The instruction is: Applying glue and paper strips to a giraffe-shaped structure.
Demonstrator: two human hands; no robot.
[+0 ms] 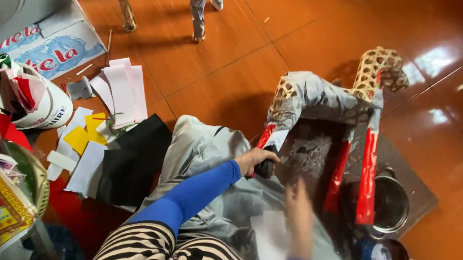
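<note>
A person seated on a glossy orange-brown floor works on a paper-covered animal figure [332,102], giraffe-spotted at neck and rump, standing on red-wrapped legs directly ahead of the knees; the left hand [256,160] is closed around a small dark object pressed at the figure's near red leg [265,136]; the right hand [299,215] is motion-blurred, its grip impossible to judge, above a white sheet [270,244] on the lap; a steel pot [390,203] sits just right; paper scraps [93,128] lie left.
</note>
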